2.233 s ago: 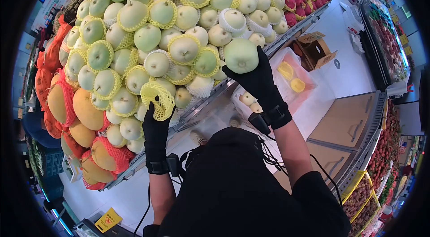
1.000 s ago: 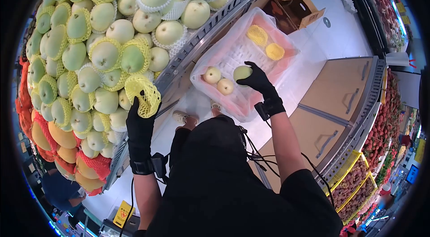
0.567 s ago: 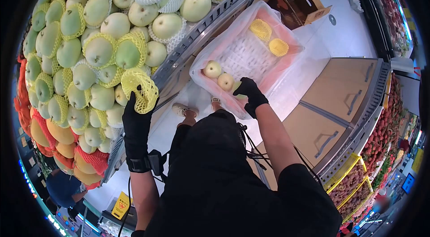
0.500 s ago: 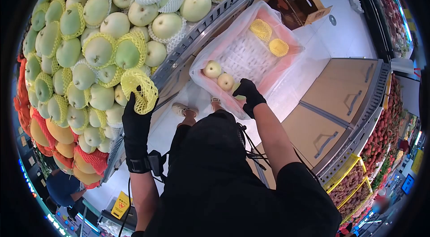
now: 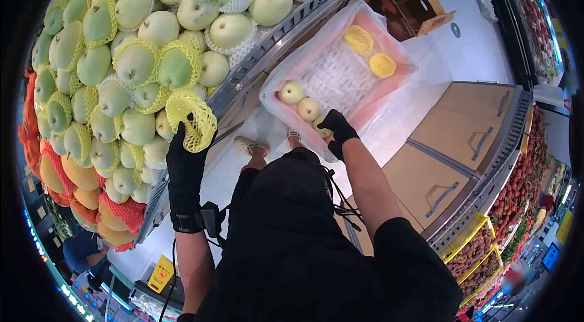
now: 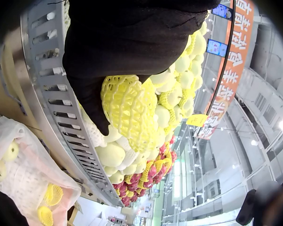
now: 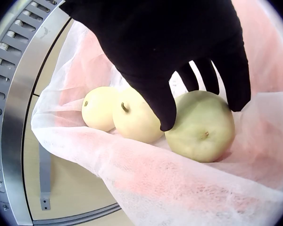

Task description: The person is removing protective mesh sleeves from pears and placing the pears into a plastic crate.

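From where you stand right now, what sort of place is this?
Probably a supermarket's fruit section or a fruit shop: pale green fruit is heaped high, much of it in foam nets, orange fruit lies beside it, and a large orange sign hangs overhead.

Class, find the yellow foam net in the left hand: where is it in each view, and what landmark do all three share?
Head: the yellow foam net, left of centre, in the left hand.
Left wrist: the net is near the middle.
Right wrist: not in the picture.
Shared landmark: the white-lined crate, right of centre in head, lower left in left wrist, spread across right wrist.
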### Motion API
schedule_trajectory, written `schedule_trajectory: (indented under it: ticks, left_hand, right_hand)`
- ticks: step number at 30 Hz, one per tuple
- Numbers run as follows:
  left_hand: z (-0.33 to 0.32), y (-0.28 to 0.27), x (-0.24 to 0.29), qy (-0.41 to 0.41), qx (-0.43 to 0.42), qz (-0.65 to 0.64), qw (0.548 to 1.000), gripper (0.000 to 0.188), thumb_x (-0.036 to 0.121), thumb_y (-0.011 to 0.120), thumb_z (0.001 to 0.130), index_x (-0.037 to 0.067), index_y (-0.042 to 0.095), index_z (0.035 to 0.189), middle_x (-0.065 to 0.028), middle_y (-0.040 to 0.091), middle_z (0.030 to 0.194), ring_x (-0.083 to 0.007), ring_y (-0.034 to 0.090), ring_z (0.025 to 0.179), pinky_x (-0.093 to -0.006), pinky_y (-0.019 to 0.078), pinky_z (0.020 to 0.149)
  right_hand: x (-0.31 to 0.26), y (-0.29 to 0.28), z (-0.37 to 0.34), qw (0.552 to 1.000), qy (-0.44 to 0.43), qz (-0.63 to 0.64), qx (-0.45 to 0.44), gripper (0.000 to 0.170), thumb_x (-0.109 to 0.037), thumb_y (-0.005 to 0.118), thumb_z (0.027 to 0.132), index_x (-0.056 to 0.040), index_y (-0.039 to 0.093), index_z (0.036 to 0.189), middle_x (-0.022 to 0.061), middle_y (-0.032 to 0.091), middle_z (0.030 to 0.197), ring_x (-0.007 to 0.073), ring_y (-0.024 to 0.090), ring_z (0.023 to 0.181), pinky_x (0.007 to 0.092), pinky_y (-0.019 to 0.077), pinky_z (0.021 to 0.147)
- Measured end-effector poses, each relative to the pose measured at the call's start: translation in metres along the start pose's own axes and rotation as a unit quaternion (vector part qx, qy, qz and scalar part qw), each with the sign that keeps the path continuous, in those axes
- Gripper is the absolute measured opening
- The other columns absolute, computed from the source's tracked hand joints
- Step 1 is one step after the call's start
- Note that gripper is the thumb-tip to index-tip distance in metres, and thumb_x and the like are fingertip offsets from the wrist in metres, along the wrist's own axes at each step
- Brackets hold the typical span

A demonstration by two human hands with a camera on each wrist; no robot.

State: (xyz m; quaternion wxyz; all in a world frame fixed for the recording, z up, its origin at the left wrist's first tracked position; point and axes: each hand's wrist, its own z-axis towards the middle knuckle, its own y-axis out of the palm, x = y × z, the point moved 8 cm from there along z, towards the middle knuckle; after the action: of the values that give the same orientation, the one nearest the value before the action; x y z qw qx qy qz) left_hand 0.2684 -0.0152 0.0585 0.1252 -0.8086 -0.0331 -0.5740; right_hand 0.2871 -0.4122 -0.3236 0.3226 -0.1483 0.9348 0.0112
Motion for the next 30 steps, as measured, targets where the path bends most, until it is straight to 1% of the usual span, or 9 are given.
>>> schedule_trajectory:
  ticks: [2,8,12,16,18,23,24,26,30]
  left_hand:
    - [0.001,0.002,0.003,0.039,-0.008,0.102,0.994,0.037,0.006,0.045,0.100,-0.005,0.043,0.135,-0.0165,0.052,0.130,-0.0250,0.053,0.119,-0.0410,0.0481,0.101]
    - [0.018,0.023,-0.014,-0.066,-0.019,-0.168,0.983,0.038,0.022,0.044,0.103,-0.003,0.052,0.130,-0.0109,0.060,0.122,-0.0172,0.060,0.109,-0.0302,0.0505,0.092]
    - [0.033,0.054,-0.014,-0.026,-0.074,-0.045,0.996,0.035,0.025,0.049,0.101,-0.001,0.058,0.122,-0.0088,0.065,0.109,-0.0136,0.063,0.099,-0.0279,0.0514,0.084]
    - [0.038,0.088,-0.027,-0.150,-0.075,-0.174,0.970,0.037,0.029,0.054,0.099,0.001,0.059,0.121,-0.0080,0.066,0.109,-0.0155,0.065,0.096,-0.0308,0.0541,0.080]
    - [0.040,0.104,-0.026,-0.151,-0.094,-0.157,0.972,0.039,0.031,0.057,0.097,0.000,0.059,0.121,-0.0093,0.066,0.108,-0.0171,0.067,0.092,-0.0315,0.0555,0.077]
    - [0.039,0.141,-0.038,-0.149,-0.149,-0.120,0.970,0.039,0.030,0.057,0.097,-0.001,0.059,0.120,-0.0101,0.067,0.104,-0.0177,0.068,0.088,-0.0303,0.0560,0.075]
    - [0.038,0.148,-0.040,-0.140,-0.164,-0.104,0.971,0.039,0.030,0.057,0.097,-0.002,0.059,0.120,-0.0099,0.067,0.103,-0.0176,0.068,0.089,-0.0302,0.0559,0.075]
    - [0.030,0.160,-0.037,-0.158,-0.191,-0.095,0.964,0.040,0.030,0.057,0.097,-0.001,0.059,0.121,-0.0088,0.067,0.105,-0.0169,0.067,0.092,-0.0307,0.0546,0.080]
    - [0.020,0.165,-0.021,-0.180,-0.230,-0.086,0.953,0.041,0.025,0.054,0.097,0.001,0.051,0.131,-0.0107,0.063,0.116,-0.0204,0.064,0.102,-0.0348,0.0524,0.089]
  right_hand:
    - [-0.004,-0.005,-0.002,0.997,-0.025,-0.068,0.004,0.044,-0.016,0.081,0.062,-0.0043,0.062,0.099,0.0106,0.061,0.087,0.0239,0.059,0.087,0.0308,0.0482,0.083]
    - [-0.105,-0.028,-0.090,0.972,-0.230,-0.013,0.037,0.016,-0.015,0.063,0.078,-0.0079,0.062,0.092,0.0033,0.058,0.085,0.0151,0.055,0.081,0.0307,0.0463,0.075]
    - [-0.152,-0.051,-0.061,0.943,-0.289,-0.150,0.068,0.027,-0.029,0.064,0.087,-0.0045,0.061,0.076,0.0041,0.056,0.069,0.0157,0.054,0.066,0.0343,0.0464,0.062]
    - [-0.213,-0.046,-0.090,0.982,-0.155,-0.109,0.010,0.035,-0.035,0.065,0.089,-0.0015,0.065,0.079,0.0058,0.063,0.066,0.0156,0.057,0.056,0.0320,0.0471,0.057]
    - [-0.244,-0.028,-0.123,0.985,-0.163,0.006,-0.050,0.047,-0.046,0.063,0.089,0.0013,0.067,0.086,0.0067,0.065,0.073,0.0137,0.059,0.061,0.0270,0.0493,0.060]
    - [-0.289,0.023,-0.177,0.974,-0.172,-0.063,-0.134,0.035,-0.032,0.061,0.093,0.0018,0.068,0.098,0.0076,0.068,0.081,0.0157,0.065,0.071,0.0286,0.0528,0.065]
    - [-0.301,0.035,-0.185,0.922,-0.289,-0.220,-0.138,0.033,-0.028,0.064,0.090,0.0026,0.068,0.102,0.0110,0.069,0.082,0.0167,0.066,0.071,0.0293,0.0534,0.064]
    - [-0.291,0.041,-0.186,0.944,-0.202,-0.212,-0.153,0.035,-0.027,0.068,0.087,0.0035,0.067,0.103,0.0139,0.069,0.083,0.0175,0.066,0.070,0.0309,0.0535,0.063]
    - [-0.275,0.011,-0.161,0.943,-0.240,-0.227,-0.054,0.032,-0.028,0.067,0.085,0.0035,0.066,0.092,0.0153,0.067,0.079,0.0229,0.066,0.063,0.0342,0.0528,0.056]
